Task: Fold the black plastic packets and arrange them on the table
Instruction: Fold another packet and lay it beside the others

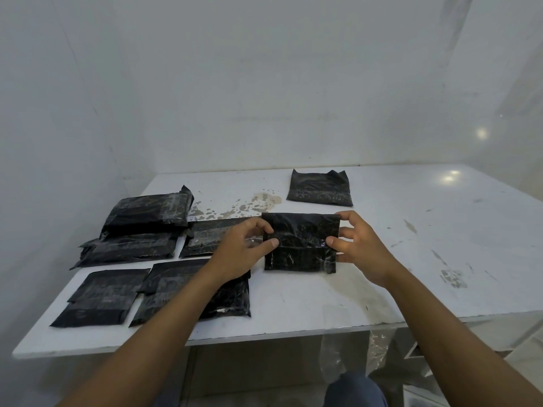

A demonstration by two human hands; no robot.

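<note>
As the left hand (238,248) hides a flat packet's (205,234) end, it and the right hand (363,249) pinch the shiny folded packet (300,254).

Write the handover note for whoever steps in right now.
Hands: left hand pinches the held packet by its left edge; right hand pinches its right edge.
Done: far packet lies alone near the back edge of the table, apparently folded.
Left: finish this fold and set it down; the left group of packets seems not yet folded.
</note>
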